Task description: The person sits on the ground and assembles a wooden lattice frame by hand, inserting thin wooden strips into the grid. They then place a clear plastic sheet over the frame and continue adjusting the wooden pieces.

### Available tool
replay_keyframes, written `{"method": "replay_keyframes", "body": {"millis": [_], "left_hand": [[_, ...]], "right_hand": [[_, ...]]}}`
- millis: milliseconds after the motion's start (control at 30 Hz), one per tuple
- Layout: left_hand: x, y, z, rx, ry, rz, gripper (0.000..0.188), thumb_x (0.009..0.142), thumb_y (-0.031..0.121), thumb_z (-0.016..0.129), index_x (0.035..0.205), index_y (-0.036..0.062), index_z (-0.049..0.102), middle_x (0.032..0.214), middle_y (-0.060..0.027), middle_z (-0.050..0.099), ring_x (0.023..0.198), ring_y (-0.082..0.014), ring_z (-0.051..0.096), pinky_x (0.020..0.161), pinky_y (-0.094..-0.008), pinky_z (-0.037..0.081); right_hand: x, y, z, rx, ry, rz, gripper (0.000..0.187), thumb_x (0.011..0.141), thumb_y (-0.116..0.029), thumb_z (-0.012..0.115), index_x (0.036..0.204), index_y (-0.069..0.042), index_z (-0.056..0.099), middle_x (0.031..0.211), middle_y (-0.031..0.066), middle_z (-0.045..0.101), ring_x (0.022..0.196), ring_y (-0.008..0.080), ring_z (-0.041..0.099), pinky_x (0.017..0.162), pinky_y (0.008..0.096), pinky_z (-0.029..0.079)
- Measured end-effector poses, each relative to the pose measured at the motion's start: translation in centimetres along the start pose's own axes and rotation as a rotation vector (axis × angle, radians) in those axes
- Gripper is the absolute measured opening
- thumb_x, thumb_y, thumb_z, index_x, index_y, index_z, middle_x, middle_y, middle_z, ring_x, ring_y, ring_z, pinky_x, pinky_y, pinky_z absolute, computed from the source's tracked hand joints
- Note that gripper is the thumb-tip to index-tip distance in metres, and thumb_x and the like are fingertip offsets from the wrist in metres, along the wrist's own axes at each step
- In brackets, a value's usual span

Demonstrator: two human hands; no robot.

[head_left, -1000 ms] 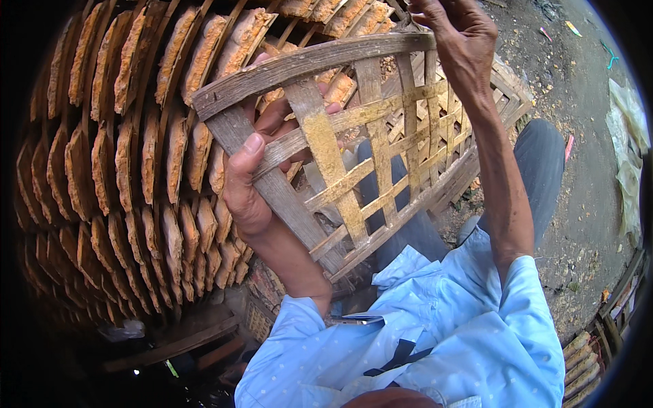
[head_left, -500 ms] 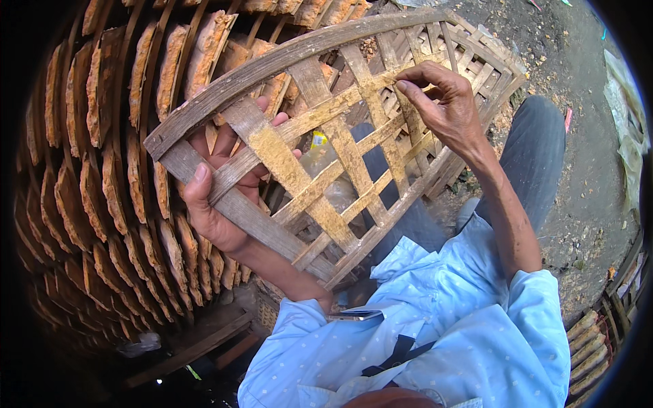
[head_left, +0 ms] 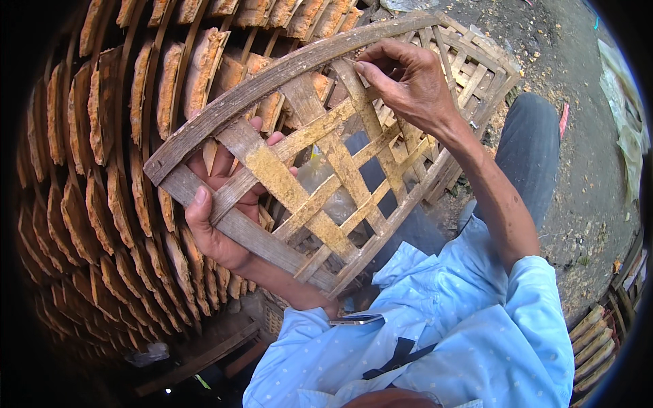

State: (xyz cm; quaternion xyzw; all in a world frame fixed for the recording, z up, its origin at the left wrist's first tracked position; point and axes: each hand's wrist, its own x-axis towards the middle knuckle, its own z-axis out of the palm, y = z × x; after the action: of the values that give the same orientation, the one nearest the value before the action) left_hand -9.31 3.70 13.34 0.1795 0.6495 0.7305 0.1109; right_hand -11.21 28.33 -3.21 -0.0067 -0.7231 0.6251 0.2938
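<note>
A wooden lattice frame (head_left: 269, 66) with a curved upper rail is tilted across the middle, in front of my chest. Flat slats (head_left: 333, 146) cross inside it, and yellowish residue coats many of them. My left hand (head_left: 221, 238) is closed around the frame's left end bar, thumb on the near face, fingers behind and partly seen through the gaps. At a slat close under the upper rail, my right hand (head_left: 411, 85) holds thumb and forefinger pinched together. Whatever sits between those fingertips is too small to make out.
Tilted rows of wooden racks (head_left: 109, 197) bearing rough orange-brown slabs fill the left side. More lattice frames (head_left: 493, 64) lie beneath the held one's right end. Crumbs litter the grey ground (head_left: 568, 143), and a pale plastic sheet (head_left: 622, 115) lies at far right.
My right hand has moved left and slightly up along the lattice, from one slat to another nearer the upper rail. The left hand keeps its grip, and the frame has barely shifted.
</note>
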Motion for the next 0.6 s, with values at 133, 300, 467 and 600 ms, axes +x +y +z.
{"method": "replay_keyframes", "body": {"millis": [133,300,467,600], "left_hand": [[0.2,0.1,0.2,0.039,0.007,0.001,0.081,0.100,0.044,0.045,0.170,0.0145,0.016,0.156,-0.0428,0.039,0.133,-0.0580,0.056,0.092,-0.0627,0.065],[0.0,0.0,-1.2,0.032,-0.006,-0.012,0.080,0.100,0.042,0.045,0.170,0.0156,0.018,0.157,-0.0418,0.037,0.136,-0.0581,0.053,0.096,-0.0644,0.063],[-0.4,-0.3,-1.2,0.000,-0.019,-0.007,0.084,0.098,0.042,0.048,0.171,0.0169,0.015,0.159,-0.0412,0.035,0.137,-0.0589,0.051,0.096,-0.0672,0.062],[-0.4,-0.2,-1.1,0.008,-0.032,-0.012,0.087,0.098,0.042,0.049,0.171,0.0134,0.013,0.160,-0.0410,0.034,0.138,-0.0587,0.050,0.096,-0.0677,0.061]], "right_hand": [[0.5,4.1,0.0,-0.025,0.108,0.082,0.020,0.102,-0.024,0.073,0.104,-0.005,0.078,0.077,0.0017,0.072,0.068,0.0079,0.066,0.062,0.0271,0.056],[0.1,9.8,-2.8,-0.065,0.246,0.378,0.023,0.102,-0.026,0.069,0.102,-0.004,0.075,0.071,-0.0014,0.066,0.060,0.0066,0.063,0.058,0.0254,0.054],[0.6,13.9,-4.9,-0.287,0.274,0.353,0.032,0.097,-0.034,0.068,0.100,-0.004,0.078,0.078,0.0042,0.071,0.065,0.0128,0.065,0.062,0.0341,0.055],[1.2,11.5,-2.6,-0.122,0.176,0.223,0.029,0.099,-0.025,0.068,0.111,0.000,0.077,0.095,0.0106,0.077,0.086,0.0191,0.069,0.079,0.0369,0.056]]}}
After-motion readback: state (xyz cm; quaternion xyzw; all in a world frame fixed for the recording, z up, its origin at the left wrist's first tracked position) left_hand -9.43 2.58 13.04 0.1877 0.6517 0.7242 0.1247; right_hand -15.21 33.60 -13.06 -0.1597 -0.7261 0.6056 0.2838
